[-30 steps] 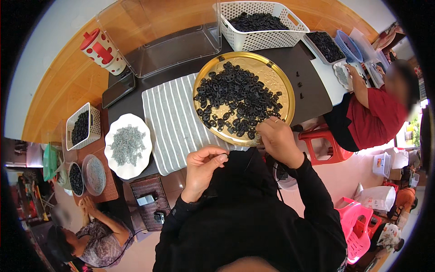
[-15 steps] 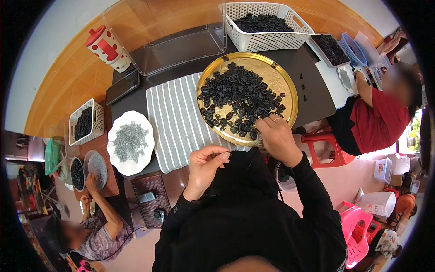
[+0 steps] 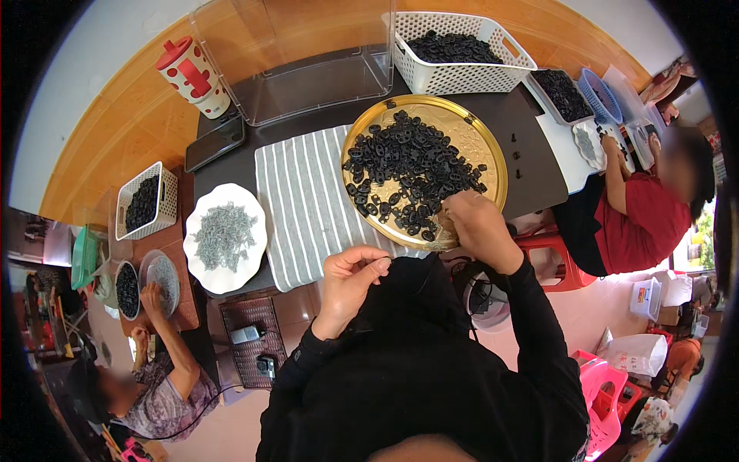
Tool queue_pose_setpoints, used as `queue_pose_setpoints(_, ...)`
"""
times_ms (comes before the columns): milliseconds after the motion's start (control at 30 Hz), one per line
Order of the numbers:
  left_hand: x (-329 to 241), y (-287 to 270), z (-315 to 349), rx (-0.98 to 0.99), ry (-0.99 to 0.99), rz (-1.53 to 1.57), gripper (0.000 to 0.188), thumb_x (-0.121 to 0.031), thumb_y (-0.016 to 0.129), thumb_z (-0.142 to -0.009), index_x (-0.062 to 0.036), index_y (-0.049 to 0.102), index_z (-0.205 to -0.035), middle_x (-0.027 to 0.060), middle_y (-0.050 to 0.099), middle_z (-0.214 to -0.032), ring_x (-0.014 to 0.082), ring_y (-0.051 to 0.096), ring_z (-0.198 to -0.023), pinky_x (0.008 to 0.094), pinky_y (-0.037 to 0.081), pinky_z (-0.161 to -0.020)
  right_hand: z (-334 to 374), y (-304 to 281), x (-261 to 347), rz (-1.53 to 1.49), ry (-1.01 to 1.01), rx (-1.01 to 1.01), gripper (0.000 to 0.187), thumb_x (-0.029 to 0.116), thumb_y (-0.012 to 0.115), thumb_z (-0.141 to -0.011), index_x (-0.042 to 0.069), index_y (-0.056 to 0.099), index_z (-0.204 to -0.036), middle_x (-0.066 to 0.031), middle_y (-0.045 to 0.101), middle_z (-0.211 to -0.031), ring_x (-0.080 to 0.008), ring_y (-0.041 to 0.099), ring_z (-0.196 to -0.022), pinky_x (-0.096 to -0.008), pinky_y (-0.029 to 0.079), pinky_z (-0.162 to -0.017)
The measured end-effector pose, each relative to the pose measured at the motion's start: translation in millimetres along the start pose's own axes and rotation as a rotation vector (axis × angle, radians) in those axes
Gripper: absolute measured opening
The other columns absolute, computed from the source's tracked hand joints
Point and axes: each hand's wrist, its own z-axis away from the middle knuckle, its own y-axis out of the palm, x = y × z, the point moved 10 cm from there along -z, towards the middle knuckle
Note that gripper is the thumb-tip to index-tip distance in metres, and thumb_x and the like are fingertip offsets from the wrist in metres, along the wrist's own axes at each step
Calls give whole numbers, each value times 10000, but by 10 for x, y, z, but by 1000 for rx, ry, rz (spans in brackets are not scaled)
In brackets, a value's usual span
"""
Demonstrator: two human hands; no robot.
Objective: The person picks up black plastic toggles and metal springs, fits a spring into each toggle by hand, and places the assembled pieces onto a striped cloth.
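Since the earlier frame, the right hand [image 3: 485, 229] has shifted slightly farther over the gold tray [image 3: 478, 138]. Black pieces [image 3: 400, 154] lie heaped there; its curled fingers reach the nearest ones, their grip hidden. Just off the near rim, the left hand [image 3: 346, 286] has thumb and forefinger almost together; whether they hold anything, I cannot tell. Leftward on the dark surface [image 3: 539, 179] lie a striped cloth [image 3: 304, 200] and a white dish [image 3: 227, 284] of greyish pieces [image 3: 225, 235].
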Motion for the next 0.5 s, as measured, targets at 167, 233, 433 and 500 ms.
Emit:
queue_pose_setpoints(167,25,7,-27,9,-7,9,80,-13,684,-854,-8,701,-932,24,666,-792,72,593,-676,197,462,-581,64,41,-42,-148,75,9,134,-29,583,-786,17,571,-911,-157,602,-829,-354,588,-802,-415,471,-696)
queue_pose_setpoints(233,23,26,-38,15,-3,17,78,-13,685,-853,-6,701,-930,24,666,-791,72,593,-674,197,463,-581,44,39,53,-73,50,4,137,-29,577,-774,13,569,-905,-151,591,-807,-345,582,-792,-414,466,-692)
queue_pose_setpoints(433,16,20,-36,4,-13,3,76,-19,687,-854,-6,702,-927,23,667,-787,70,594,-673,197,465,-582,-41,106,343,179,-92,17,142,22,578,-715,23,524,-846,-127,530,-762,-318,549,-765,-402,451,-689)
queue_pose_setpoints(500,30,21,-38,-3,-30,-9,81,-22,688,-854,-4,703,-931,23,669,-783,70,595,-676,197,465,-582,-49,148,353,229,-105,44,153,30,583,-709,24,525,-851,-124,531,-773,-314,549,-775,-398,452,-696)
